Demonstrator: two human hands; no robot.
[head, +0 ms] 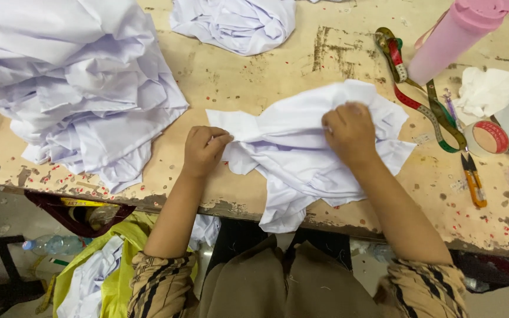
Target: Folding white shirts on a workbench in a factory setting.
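Observation:
A crumpled white garment (pixel 301 159) lies on the worn wooden table (pixel 248 76) in front of me, its lower edge hanging over the near edge. My left hand (pixel 204 150) pinches the cloth at its left side with fingers curled. My right hand (pixel 350 132) is closed on a bunch of the same cloth near its top right.
A big heap of white garments (pixel 72 82) fills the left of the table, another bundle (pixel 237 23) lies at the top. On the right are a pink tumbler (pixel 455 35), a measuring tape (pixel 425 100), a tape roll (pixel 490 136), orange thread snips (pixel 473 179) and crumpled tissue (pixel 485 89).

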